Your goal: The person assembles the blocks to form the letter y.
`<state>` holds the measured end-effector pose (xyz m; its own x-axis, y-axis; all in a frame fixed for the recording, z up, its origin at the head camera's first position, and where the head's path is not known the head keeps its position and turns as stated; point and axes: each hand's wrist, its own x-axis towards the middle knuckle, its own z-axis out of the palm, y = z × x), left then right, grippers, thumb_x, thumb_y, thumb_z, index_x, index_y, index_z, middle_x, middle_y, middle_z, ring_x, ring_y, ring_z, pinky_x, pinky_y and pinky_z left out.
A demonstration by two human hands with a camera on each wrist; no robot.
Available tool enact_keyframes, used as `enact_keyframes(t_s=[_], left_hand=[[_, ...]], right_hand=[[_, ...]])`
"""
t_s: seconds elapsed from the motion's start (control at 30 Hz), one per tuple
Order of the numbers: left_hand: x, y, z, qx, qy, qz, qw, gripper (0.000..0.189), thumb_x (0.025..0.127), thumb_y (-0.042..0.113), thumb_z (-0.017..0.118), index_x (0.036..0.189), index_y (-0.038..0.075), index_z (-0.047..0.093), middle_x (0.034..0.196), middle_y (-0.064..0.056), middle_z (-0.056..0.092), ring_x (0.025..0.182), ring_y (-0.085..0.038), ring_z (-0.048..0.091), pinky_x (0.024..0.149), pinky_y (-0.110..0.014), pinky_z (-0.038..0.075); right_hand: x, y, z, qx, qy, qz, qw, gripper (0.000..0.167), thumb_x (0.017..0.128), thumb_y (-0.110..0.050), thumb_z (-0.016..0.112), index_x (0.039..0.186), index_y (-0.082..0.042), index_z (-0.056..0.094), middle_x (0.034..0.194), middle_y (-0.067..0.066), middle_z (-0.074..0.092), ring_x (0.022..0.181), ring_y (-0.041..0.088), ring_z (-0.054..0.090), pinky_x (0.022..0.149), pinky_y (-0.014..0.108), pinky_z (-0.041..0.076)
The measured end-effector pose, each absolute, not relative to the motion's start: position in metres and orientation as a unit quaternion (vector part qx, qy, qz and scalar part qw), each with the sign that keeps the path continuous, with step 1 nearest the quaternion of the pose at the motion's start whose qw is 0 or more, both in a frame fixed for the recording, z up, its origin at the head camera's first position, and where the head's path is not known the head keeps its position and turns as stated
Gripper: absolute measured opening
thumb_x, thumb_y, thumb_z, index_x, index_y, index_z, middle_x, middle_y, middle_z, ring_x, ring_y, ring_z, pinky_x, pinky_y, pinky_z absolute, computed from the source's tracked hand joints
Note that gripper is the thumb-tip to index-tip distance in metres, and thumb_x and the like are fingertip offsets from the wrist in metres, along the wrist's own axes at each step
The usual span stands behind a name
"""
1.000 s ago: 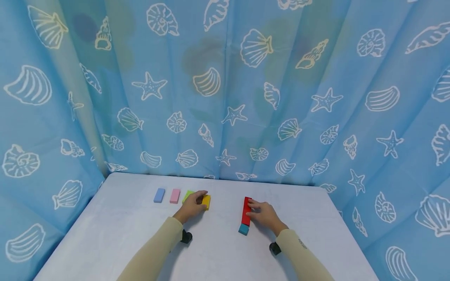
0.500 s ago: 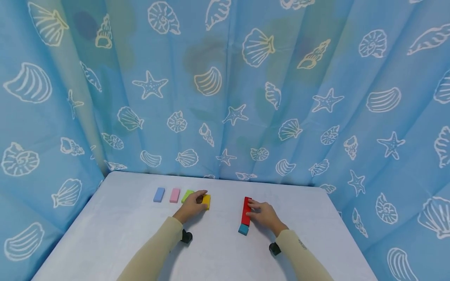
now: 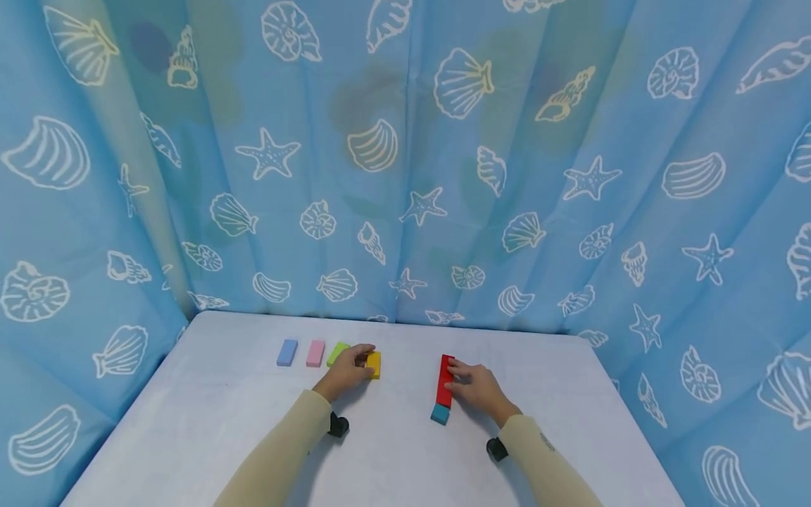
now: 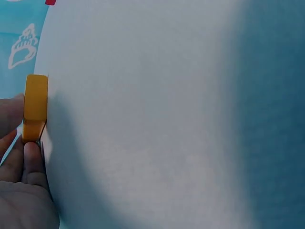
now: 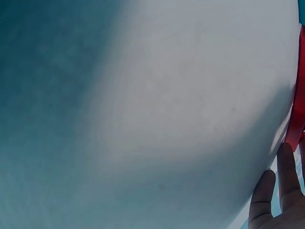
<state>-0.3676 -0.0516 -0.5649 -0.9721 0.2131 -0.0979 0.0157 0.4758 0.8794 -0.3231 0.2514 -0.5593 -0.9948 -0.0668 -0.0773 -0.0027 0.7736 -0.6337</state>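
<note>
My left hand [image 3: 345, 374] pinches a yellow block [image 3: 374, 365] between thumb and fingers, low at the tabletop. In the left wrist view the same yellow block [image 4: 35, 99] stands on edge against the thumb and fingertips. To the right, my right hand [image 3: 483, 391] holds a long red block [image 3: 445, 387], with thumb and fingers along its right side. At its near end sits a teal block [image 3: 440, 414], lined up with the red. The right wrist view shows a fingertip at one end of the red block [image 5: 299, 100].
Left of my left hand are a blue block [image 3: 287, 353], a pink block [image 3: 315, 353] and a green block [image 3: 336, 354] partly behind the hand. All lie on a white-covered table [image 3: 405, 458]. A blue seashell curtain [image 3: 405, 176] surrounds the back and sides.
</note>
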Motion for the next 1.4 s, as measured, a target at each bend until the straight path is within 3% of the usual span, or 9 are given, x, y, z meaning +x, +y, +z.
enact_keyframes(t_s=[0.43,0.77,1.07,1.4], left_hand=[[-0.3672,-0.0504,-0.566,0.052,0.861,0.497,0.097,0.051,0.088,0.012,0.073,0.136,0.008,0.058,0.118,-0.01,0.061,0.1,-0.023,0.053,0.099,-0.039,0.051],[-0.365,-0.0493,-0.5675,0.051,0.862,0.496,0.096,0.049,0.088,0.013,0.074,0.134,0.007,0.06,0.121,-0.011,0.061,0.104,-0.024,0.053,0.103,-0.042,0.049],[-0.3669,-0.0446,-0.5636,0.029,0.861,0.499,0.094,0.046,0.086,0.013,0.077,0.13,0.008,0.063,0.115,-0.01,0.061,0.102,-0.024,0.052,0.098,-0.039,0.049],[-0.3716,-0.0442,-0.568,0.03,0.86,0.501,0.096,0.046,0.085,0.014,0.078,0.128,0.008,0.064,0.13,-0.012,0.062,0.112,-0.025,0.057,0.106,-0.043,0.047]], right_hand=[[-0.3236,0.2496,-0.5578,-0.008,0.94,-0.337,0.053,0.048,0.088,-0.025,0.074,0.135,-0.018,0.062,0.147,0.004,0.054,0.137,0.039,0.043,0.098,0.052,0.05],[-0.3241,0.2488,-0.5567,-0.005,0.941,-0.333,0.058,0.048,0.089,-0.025,0.074,0.135,-0.019,0.062,0.147,0.005,0.053,0.137,0.039,0.043,0.1,0.052,0.05],[-0.325,0.25,-0.5526,0.005,0.942,-0.331,0.06,0.048,0.089,-0.024,0.073,0.136,-0.018,0.061,0.148,0.009,0.051,0.137,0.04,0.042,0.099,0.053,0.05],[-0.3219,0.244,-0.5544,0.016,0.941,-0.333,0.063,0.05,0.09,-0.023,0.073,0.137,-0.019,0.06,0.15,0.005,0.05,0.138,0.041,0.04,0.096,0.052,0.052]])
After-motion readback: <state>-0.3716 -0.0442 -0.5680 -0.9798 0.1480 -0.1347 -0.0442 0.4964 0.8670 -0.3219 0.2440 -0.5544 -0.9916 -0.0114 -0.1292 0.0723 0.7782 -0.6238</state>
